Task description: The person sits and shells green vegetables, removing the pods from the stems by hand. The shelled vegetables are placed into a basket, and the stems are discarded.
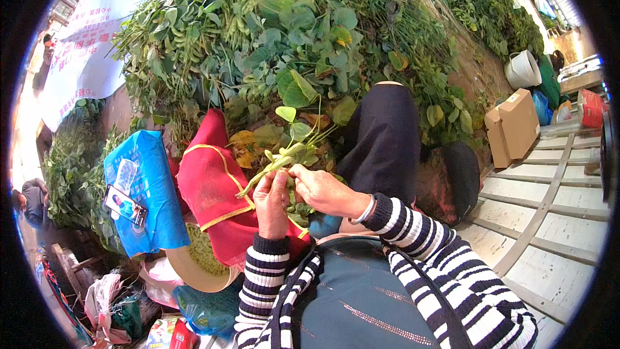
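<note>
My left hand (272, 198) pinches the stem of a green soybean plant (281, 159) with pods and a few leaves, held over my lap. Close at its right, my right hand (322, 190) has its fingers closed at the same stem and pods. A red cloth with yellow trim (218, 184) covers my leg. Beside it stands a round tub (208, 276) holding small green beans or pods. A blue bag (145, 169) lies over the tub's far side, with a smartphone (125, 205) on it.
A large heap of soybean plants (290, 34) lies ahead, another heap (484, 9) at the upper right. A white bucket (522, 70) and cardboard box (518, 123) stand at the right. Plastic bags (206, 308) lie lower left. A person (33, 201) is at the far left.
</note>
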### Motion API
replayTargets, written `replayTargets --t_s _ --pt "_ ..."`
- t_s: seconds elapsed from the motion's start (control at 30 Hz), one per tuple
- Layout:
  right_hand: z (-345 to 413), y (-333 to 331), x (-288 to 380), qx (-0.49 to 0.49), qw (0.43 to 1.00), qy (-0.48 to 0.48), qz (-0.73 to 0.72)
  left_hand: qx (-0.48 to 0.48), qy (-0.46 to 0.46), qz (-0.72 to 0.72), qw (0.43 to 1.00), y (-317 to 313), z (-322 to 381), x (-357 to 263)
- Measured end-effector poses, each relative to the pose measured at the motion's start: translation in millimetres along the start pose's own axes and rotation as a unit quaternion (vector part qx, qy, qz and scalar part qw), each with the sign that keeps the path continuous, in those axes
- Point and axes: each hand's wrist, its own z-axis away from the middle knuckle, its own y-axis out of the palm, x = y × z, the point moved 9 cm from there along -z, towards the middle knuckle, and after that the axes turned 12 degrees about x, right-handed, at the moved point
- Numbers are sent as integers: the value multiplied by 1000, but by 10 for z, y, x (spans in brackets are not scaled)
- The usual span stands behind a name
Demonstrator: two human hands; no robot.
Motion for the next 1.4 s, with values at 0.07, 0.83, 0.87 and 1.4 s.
replayTargets --t_s 0.07,0.83,0.87,1.4 --pt "15 41 6 12 1000 17 -14 -22 10 -27 999 -16 52 -9" --pt "164 -165 317 -33 995 34 87 28 -55 41 997 39 181 68" --pt "182 -235 435 -66 995 4 77 44 -60 51 996 48 185 75" --pt "140 -298 437 -146 981 -100 81 58 -77 56 994 141 357 15"
